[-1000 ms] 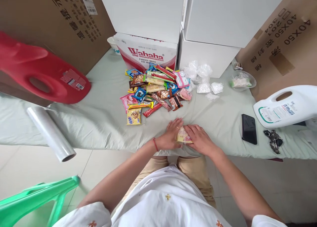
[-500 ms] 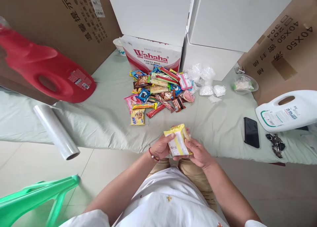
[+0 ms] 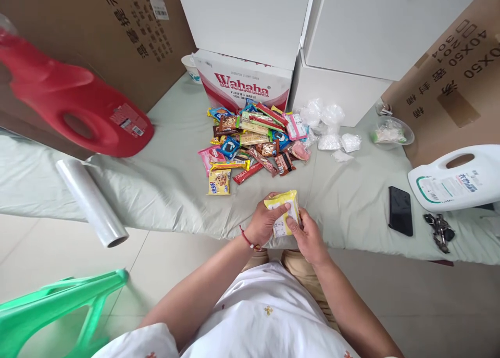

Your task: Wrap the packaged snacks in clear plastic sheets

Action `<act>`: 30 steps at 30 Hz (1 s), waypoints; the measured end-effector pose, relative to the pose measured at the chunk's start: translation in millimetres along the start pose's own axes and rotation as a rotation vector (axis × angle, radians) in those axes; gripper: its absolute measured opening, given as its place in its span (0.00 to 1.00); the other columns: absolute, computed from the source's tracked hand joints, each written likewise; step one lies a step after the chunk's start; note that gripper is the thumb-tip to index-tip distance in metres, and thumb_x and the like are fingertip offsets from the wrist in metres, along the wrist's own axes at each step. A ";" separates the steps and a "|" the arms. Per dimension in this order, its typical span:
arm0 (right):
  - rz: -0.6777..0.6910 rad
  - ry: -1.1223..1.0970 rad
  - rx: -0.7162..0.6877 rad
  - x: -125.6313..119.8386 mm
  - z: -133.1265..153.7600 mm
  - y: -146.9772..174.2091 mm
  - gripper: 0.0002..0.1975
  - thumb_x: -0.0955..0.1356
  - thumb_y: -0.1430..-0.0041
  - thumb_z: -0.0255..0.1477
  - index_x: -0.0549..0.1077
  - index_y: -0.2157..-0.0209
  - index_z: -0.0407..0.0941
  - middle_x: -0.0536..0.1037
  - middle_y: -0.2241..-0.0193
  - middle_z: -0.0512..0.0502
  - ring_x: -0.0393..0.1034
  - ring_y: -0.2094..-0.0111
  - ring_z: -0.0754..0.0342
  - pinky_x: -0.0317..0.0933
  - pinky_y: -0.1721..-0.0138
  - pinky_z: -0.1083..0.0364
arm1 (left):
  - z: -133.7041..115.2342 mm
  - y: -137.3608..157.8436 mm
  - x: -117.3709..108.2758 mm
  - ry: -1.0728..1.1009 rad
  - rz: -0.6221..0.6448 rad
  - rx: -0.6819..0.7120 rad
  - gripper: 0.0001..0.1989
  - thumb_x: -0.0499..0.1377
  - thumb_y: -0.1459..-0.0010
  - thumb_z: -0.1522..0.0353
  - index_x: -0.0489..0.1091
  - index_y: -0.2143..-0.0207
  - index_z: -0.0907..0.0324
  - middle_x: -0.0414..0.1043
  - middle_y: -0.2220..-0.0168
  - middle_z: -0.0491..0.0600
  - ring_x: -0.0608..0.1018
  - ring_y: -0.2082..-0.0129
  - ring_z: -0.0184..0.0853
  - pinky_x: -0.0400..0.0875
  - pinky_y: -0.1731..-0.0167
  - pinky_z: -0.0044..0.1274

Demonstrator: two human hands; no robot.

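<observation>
Between both hands, just over the near edge of the cloth-covered table, is a yellow and white snack packet [image 3: 284,226]. My left hand [image 3: 262,223] grips its left side, thumb lying across the face. My right hand [image 3: 310,239] closes on the lower right, its thumb pressed on the front. Fingers behind the packet are hidden. Beyond the hands lies a heap of wrapped snack bars [image 3: 253,139] in many colours. A yellow cookie packet [image 3: 219,182] lies at the heap's near left corner.
A Wahaha carton [image 3: 242,79] stands behind the heap, with clear plastic-wrapped bundles [image 3: 329,142] to its right. At left are a red jug [image 3: 78,108] and a plastic film roll [image 3: 91,201]. A phone [image 3: 400,210], keys [image 3: 440,233] and a white bottle [image 3: 455,178] lie at right.
The packet has turned slightly and risen a little in my hands. My left thumb has slid further across its face, and the right thumb has shifted onto its front. The camera view has shifted slightly.
</observation>
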State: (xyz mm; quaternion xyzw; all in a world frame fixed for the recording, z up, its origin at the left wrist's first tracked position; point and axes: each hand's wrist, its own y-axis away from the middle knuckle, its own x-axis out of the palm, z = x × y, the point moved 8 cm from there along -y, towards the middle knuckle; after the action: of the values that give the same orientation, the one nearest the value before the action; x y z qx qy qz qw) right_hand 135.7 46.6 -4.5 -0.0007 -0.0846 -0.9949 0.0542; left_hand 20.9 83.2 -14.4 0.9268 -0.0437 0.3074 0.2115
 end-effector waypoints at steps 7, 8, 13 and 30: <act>-0.130 -0.379 0.140 1.3 -11.4 -2.3 0.27 0.73 0.40 0.45 0.70 0.42 0.52 0.77 0.44 0.46 0.73 0.45 0.43 0.71 0.48 0.46 | -7.2 -3.9 -3.7 0.276 0.001 -0.069 0.26 0.72 0.52 0.53 0.71 0.55 0.56 0.78 0.62 0.48 0.81 0.63 0.38 0.75 0.65 0.27; -0.126 -0.406 0.177 2.9 -13.5 -2.2 0.28 0.73 0.42 0.46 0.70 0.42 0.53 0.77 0.44 0.47 0.74 0.46 0.43 0.72 0.50 0.46 | -6.1 -3.9 -3.3 0.285 0.016 -0.087 0.28 0.71 0.53 0.50 0.72 0.56 0.57 0.78 0.61 0.50 0.81 0.62 0.39 0.76 0.64 0.28; -0.109 -0.258 0.146 7.8 -20.4 -1.7 0.29 0.69 0.37 0.48 0.66 0.37 0.57 0.74 0.40 0.50 0.70 0.41 0.44 0.69 0.44 0.45 | 15.4 -1.8 1.9 0.011 0.080 -0.198 0.31 0.77 0.59 0.56 0.75 0.56 0.62 0.81 0.61 0.54 0.82 0.63 0.43 0.75 0.65 0.29; -0.142 -0.038 0.025 -17.9 -17.7 20.5 0.30 0.70 0.36 0.45 0.66 0.35 0.55 0.72 0.38 0.46 0.65 0.37 0.42 0.63 0.37 0.41 | 28.8 -6.5 10.2 -0.025 -0.048 -0.145 0.28 0.76 0.58 0.57 0.71 0.58 0.61 0.78 0.65 0.50 0.79 0.69 0.36 0.73 0.68 0.27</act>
State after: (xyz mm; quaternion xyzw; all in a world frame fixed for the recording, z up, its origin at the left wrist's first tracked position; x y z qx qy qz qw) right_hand 155.9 25.4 -18.7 -0.0127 -0.0981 -0.9949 -0.0183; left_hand 46.4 77.5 -31.6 0.9136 -0.0459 0.2867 0.2848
